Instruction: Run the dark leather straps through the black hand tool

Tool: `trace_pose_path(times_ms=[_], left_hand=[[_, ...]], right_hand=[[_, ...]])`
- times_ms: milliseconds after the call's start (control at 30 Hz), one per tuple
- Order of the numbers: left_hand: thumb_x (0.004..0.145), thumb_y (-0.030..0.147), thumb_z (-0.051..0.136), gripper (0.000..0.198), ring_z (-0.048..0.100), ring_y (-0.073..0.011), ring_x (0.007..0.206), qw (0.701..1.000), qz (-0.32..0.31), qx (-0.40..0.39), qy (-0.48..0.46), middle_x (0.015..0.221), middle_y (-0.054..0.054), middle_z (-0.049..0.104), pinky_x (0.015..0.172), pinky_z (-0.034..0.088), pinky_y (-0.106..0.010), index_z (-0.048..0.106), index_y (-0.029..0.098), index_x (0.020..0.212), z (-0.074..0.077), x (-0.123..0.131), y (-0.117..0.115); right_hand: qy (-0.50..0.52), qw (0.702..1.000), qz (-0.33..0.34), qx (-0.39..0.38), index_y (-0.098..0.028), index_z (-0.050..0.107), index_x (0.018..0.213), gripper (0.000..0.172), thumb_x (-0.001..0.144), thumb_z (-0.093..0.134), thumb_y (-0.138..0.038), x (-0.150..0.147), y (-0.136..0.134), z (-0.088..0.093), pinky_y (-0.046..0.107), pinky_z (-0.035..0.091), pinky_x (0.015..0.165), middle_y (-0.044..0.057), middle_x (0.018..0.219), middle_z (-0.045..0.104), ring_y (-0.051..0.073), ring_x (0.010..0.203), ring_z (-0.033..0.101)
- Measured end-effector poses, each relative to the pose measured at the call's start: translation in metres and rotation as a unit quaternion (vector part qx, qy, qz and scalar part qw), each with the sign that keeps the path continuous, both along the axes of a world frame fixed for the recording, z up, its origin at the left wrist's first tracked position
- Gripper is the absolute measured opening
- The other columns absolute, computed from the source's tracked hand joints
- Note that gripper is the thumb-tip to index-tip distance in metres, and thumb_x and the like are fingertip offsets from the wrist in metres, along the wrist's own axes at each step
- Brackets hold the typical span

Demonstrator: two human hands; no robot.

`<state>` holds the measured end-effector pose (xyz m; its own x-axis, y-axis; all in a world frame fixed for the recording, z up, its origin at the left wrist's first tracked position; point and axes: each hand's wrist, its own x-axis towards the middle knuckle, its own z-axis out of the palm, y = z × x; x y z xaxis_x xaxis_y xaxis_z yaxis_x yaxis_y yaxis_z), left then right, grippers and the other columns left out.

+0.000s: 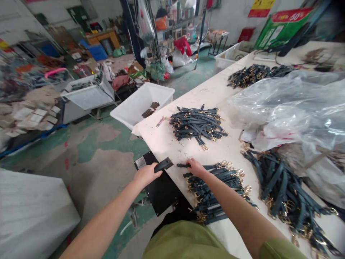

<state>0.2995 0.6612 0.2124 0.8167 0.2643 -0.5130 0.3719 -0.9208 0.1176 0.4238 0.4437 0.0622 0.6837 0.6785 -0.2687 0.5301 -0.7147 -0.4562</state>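
A white table [159, 139] stretches under the right hand [196, 168], a pile of dark straps [206, 198] lies on the near side of its fingers, which curl over one strap [183, 165], gripped or merely touched I cannot tell, while the left hand [147, 174] closes its fingers around a short black object [164, 164].

The left hand [148, 174] grips a black object [164, 165] near the white table [172, 151]; the right hand [196, 168] grasps a dark strap [182, 165] — one strap pile [202, 192] nearby, another pile [198, 124] beyond.
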Motion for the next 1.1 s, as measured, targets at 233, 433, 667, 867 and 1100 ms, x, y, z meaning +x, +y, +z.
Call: trace_pose_path(times_ms=[233,433,667,867,1100], left_hand=[[0.072,0.052,0.04,0.041,0.058,-0.0188,0.082,0.999,0.001,-0.05,-0.022,0.092,-0.002,0.063,0.061,0.039,-0.024,0.05,0.031,0.106,0.0,-0.028,0.009],[0.072,0.054,0.038,0.042,0.059,-0.0187,0.078,0.996,0.005,-0.08,-0.031,0.088,-0.001,0.064,0.058,0.039,-0.024,0.049,0.03,0.106,-0.001,-0.034,0.018],[0.071,0.055,0.039,0.043,0.059,-0.0207,0.076,0.994,-0.07,-0.088,-0.009,0.086,-0.002,0.065,0.061,0.042,-0.027,0.053,0.029,0.103,-0.013,0.004,-0.01],[0.069,0.05,0.046,0.039,0.059,-0.0229,0.078,0.992,-0.109,-0.066,0.001,0.085,-0.006,0.064,0.067,0.044,-0.031,0.057,0.023,0.096,-0.016,0.056,-0.056],[0.068,0.042,0.049,0.032,0.058,-0.0247,0.08,0.988,-0.144,-0.038,0.032,0.086,-0.008,0.064,0.07,0.044,-0.034,0.06,0.021,0.09,0.004,0.081,-0.073]], right_hand=[[-0.114,0.988,0.042,-0.1,-0.017,0.048,0.092,0.017,0.079,0.039,-0.014,0.002,-0.004,0.02,0.027,0.032,0.069,0.009,0.092,0.049,0.017,0.082,0.047],[-0.03,0.998,0.048,-0.015,-0.019,0.05,0.087,0.016,0.078,0.043,-0.029,-0.008,-0.029,0.009,0.022,0.031,0.066,0.002,0.082,0.05,0.012,0.074,0.048],[0.024,0.999,-0.047,-0.011,-0.021,0.052,0.094,0.02,0.077,0.043,-0.027,0.011,-0.03,0.0,0.021,0.03,0.061,0.002,0.082,0.053,0.011,0.071,0.048],[0.023,0.998,-0.045,-0.03,-0.022,0.052,0.091,0.017,0.081,0.039,-0.027,0.014,-0.027,0.007,0.021,0.027,0.06,0.002,0.088,0.054,0.011,0.074,0.049],[0.0,0.998,-0.047,-0.042,-0.022,0.052,0.092,0.018,0.082,0.038,-0.028,0.01,-0.028,0.009,0.022,0.026,0.059,0.002,0.087,0.053,0.012,0.076,0.048]])
